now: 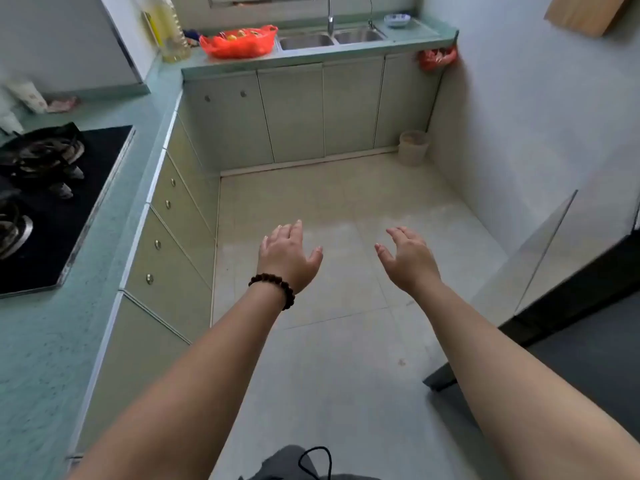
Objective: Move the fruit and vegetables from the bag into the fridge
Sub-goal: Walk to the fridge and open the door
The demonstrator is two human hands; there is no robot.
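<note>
The red plastic bag (pixel 239 41) sits on the green counter (pixel 104 237) at about eleven o'clock from where I stand, far across the room, its mouth open and some orange and yellow produce showing inside. Just to its right, touching or nearly so, is the double steel sink (pixel 332 39) with its tap at twelve o'clock. To the bag's left stands a tall bottle of yellow oil (pixel 171 29).

My left hand (pixel 287 254) hangs in the air over the floor tiles, palm down, fingers spread and slack, holding nothing; a dark bead bracelet (pixel 273 289) circles that wrist. My right hand (pixel 407 258) floats beside it at one o'clock, also palm down, fingers loosely fanned and holding nothing. Both are well apart from the bag.

At nine o'clock the black gas hob (pixel 59 209) lies set into the counter. A small blue-patterned bowl (pixel 397 19) rests on the counter right of the sink. A second red bag (pixel 437 58) hangs at the counter's right end, and a pale bin (pixel 412 147) stands on the floor below it. A shiny cabinet-like surface (pixel 561 251) fills the three o'clock edge; I cannot tell whether it is the fridge.
</note>
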